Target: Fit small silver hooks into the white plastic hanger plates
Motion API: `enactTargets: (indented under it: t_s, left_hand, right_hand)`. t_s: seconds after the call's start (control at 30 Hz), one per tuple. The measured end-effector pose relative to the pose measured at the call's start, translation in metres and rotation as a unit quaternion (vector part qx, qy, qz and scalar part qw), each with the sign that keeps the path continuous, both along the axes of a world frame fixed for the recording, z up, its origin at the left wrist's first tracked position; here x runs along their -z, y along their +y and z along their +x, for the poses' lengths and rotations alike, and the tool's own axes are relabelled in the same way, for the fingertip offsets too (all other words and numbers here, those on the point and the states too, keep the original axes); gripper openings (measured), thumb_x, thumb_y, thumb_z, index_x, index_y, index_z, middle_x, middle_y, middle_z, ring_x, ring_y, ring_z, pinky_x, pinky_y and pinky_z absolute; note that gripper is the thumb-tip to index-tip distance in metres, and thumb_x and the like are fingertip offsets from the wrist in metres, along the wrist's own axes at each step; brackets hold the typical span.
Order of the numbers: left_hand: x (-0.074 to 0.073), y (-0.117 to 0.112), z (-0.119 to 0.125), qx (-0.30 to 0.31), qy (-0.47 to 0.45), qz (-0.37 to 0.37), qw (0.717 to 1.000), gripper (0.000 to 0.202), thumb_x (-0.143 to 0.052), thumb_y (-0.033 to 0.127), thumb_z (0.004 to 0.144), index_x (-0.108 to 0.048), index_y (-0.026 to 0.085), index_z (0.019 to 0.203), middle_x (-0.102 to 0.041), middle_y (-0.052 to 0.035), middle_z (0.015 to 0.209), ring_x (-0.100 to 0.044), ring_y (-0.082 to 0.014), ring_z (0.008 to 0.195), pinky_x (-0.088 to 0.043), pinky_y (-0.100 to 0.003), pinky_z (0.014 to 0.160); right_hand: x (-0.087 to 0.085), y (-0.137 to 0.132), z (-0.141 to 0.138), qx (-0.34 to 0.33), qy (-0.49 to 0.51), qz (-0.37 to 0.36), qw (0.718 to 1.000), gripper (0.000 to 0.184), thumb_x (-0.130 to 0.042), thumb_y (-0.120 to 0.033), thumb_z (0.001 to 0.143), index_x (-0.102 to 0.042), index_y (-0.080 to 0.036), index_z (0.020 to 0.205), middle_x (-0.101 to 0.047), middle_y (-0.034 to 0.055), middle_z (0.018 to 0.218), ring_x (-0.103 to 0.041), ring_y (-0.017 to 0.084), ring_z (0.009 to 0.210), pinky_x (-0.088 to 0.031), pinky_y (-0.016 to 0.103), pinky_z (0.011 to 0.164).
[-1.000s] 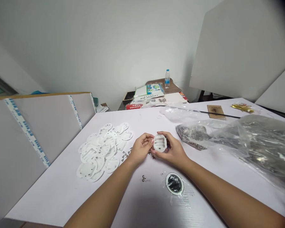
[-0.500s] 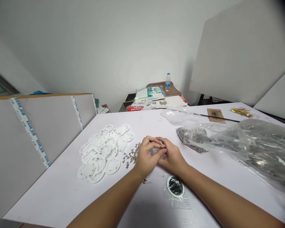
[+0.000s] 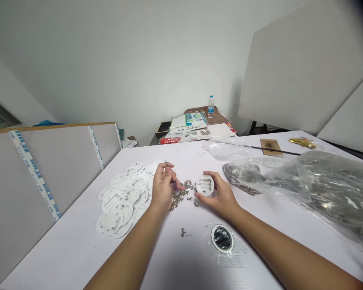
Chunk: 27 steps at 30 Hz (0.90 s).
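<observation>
Our left hand point(image 3: 163, 187) pinches what looks like a tiny metal pin point(image 3: 165, 162) above the loose metal clips point(image 3: 180, 197), our right hand point(image 3: 222, 198) grips one white plastic disc point(image 3: 205, 185) on the table point(image 3: 78, 241), and a large pile of discs point(image 3: 122, 201) remains.

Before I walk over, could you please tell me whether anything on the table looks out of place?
Yes: a few small metal parts lie alone on the table, apart from the loose heap by the left hand, so they look stray.
</observation>
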State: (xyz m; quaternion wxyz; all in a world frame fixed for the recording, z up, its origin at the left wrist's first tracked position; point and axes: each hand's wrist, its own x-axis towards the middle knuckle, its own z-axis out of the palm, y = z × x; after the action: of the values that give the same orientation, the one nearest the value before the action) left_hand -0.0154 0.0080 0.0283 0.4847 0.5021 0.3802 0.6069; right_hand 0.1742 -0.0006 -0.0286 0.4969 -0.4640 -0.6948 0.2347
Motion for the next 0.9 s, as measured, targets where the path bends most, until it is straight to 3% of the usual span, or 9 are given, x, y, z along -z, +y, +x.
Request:
enactTargets:
  t_s: [0.07, 0.1, 0.2, 0.27, 0.43, 0.67, 0.9]
  left_hand:
    - [0.003, 0.003, -0.004, 0.004, 0.138, -0.015, 0.99, 0.028, -0.044, 0.049, 0.095, -0.053, 0.024, 0.103, -0.043, 0.0068, 0.064, -0.039, -0.0058, 0.041, -0.038, -0.019, 0.044]
    - [0.005, 0.003, -0.005, 0.011, 0.214, -0.007, 0.977, 0.03, -0.043, 0.049, 0.095, -0.056, 0.023, 0.102, -0.044, 0.0057, 0.064, -0.04, -0.0067, 0.043, -0.038, -0.02, 0.045]
    - [0.009, 0.002, -0.006, 0.041, 0.399, 0.065, 0.914, 0.029, -0.042, 0.04, 0.096, -0.065, 0.023, 0.103, -0.06, -0.001, 0.08, -0.057, -0.0137, 0.071, -0.047, -0.026, 0.067]
    - [0.011, 0.001, -0.006, 0.065, 0.459, 0.103, 0.88, 0.029, -0.042, 0.033, 0.096, -0.066, 0.025, 0.111, -0.064, -0.0036, 0.1, -0.06, -0.0174, 0.091, -0.047, -0.031, 0.083]
    - [0.014, 0.002, -0.008, 0.103, 0.501, 0.124, 0.85, 0.032, -0.042, 0.025, 0.095, -0.064, 0.024, 0.118, -0.066, -0.0045, 0.109, -0.06, -0.019, 0.098, -0.045, -0.033, 0.089]
    - [0.015, 0.001, -0.005, 0.107, 0.498, 0.129, 0.851, 0.032, -0.043, 0.024, 0.094, -0.066, 0.023, 0.116, -0.067, -0.0052, 0.095, -0.061, -0.0182, 0.084, -0.047, -0.031, 0.078]
    - [0.02, 0.0, -0.003, 0.1, 0.494, 0.124, 0.855, 0.034, -0.041, 0.023, 0.095, -0.065, 0.023, 0.119, -0.068, -0.0059, 0.104, -0.062, -0.0189, 0.089, -0.047, -0.032, 0.081]
  right_hand:
    - [0.001, 0.001, 0.001, 0.002, -0.001, 0.014, 1.0, 0.062, -0.076, -0.041, 0.071, -0.047, -0.022, 0.122, -0.064, 0.0069, 0.108, -0.063, 0.022, 0.09, -0.052, 0.032, 0.075]
    - [0.001, 0.001, 0.001, 0.004, -0.004, 0.02, 1.0, 0.062, -0.076, -0.041, 0.071, -0.047, -0.022, 0.122, -0.063, 0.0078, 0.11, -0.062, 0.023, 0.095, -0.052, 0.033, 0.078]
    - [0.002, 0.003, 0.002, 0.011, -0.02, 0.033, 0.999, 0.061, -0.076, -0.041, 0.072, -0.047, -0.021, 0.121, -0.062, 0.0092, 0.114, -0.061, 0.026, 0.102, -0.051, 0.036, 0.084]
    - [0.003, 0.003, 0.002, 0.014, -0.033, 0.032, 0.999, 0.06, -0.075, -0.04, 0.072, -0.047, -0.021, 0.122, -0.063, 0.0095, 0.113, -0.062, 0.026, 0.102, -0.051, 0.037, 0.086]
    - [0.004, 0.003, 0.002, -0.01, -0.043, 0.003, 0.999, 0.057, -0.068, -0.032, 0.079, -0.043, -0.021, 0.128, -0.064, 0.0092, 0.115, -0.064, 0.025, 0.101, -0.052, 0.038, 0.087]
    - [0.005, 0.005, 0.002, -0.031, -0.044, 0.068, 0.996, 0.045, -0.054, -0.02, 0.087, -0.043, -0.022, 0.132, -0.058, 0.01, 0.128, -0.056, 0.024, 0.119, -0.046, 0.041, 0.101]
    - [0.005, 0.004, 0.001, -0.009, -0.042, 0.047, 0.998, 0.037, -0.054, -0.021, 0.088, -0.048, -0.022, 0.125, -0.063, 0.009, 0.119, -0.062, 0.024, 0.109, -0.049, 0.039, 0.094]
